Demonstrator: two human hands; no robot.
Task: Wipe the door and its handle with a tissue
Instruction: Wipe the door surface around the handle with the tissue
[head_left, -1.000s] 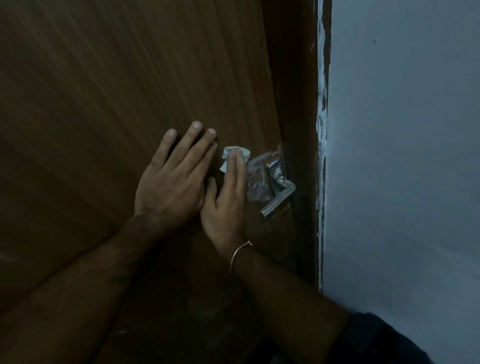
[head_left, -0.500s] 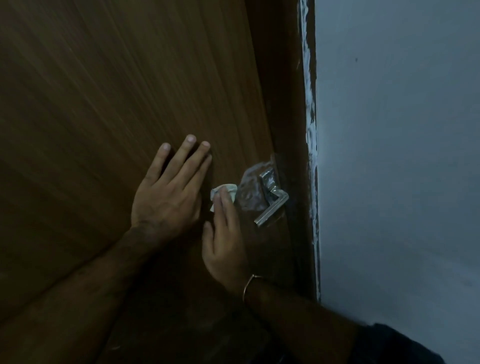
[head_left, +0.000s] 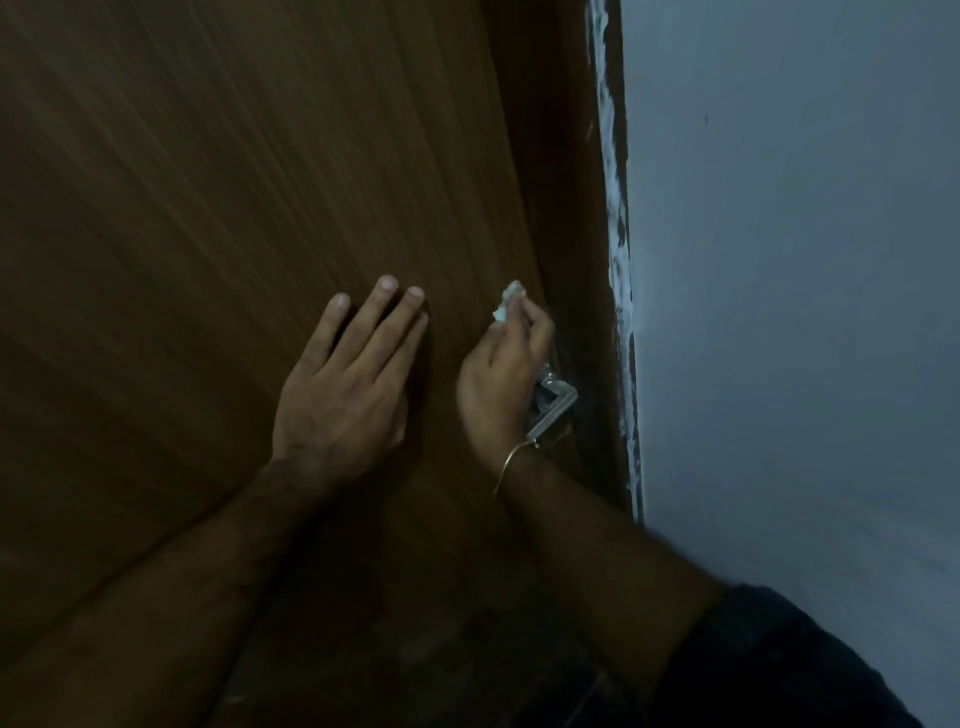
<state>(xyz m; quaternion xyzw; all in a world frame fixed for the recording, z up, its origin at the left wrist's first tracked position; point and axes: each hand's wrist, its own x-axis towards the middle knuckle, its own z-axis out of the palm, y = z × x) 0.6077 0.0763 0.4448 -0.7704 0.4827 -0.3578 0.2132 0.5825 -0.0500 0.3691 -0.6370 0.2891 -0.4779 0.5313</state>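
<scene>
Crumpled white tissue (head_left: 508, 304) pinched at right hand (head_left: 501, 382) fingertips, just above silver lever handle (head_left: 553, 408), on brown wooden door (head_left: 260, 208); left hand (head_left: 345, 395) flat, fingers straight; handle's long axis slants down-left.

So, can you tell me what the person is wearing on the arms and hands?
Both forearms are bare. The right hand has a thin gold-coloured bangle at the wrist. Near the lower right corner, a dark sleeve covers the right arm higher up. The left hand shows no ring, watch or glove; no sleeve is visible on that arm.
</scene>
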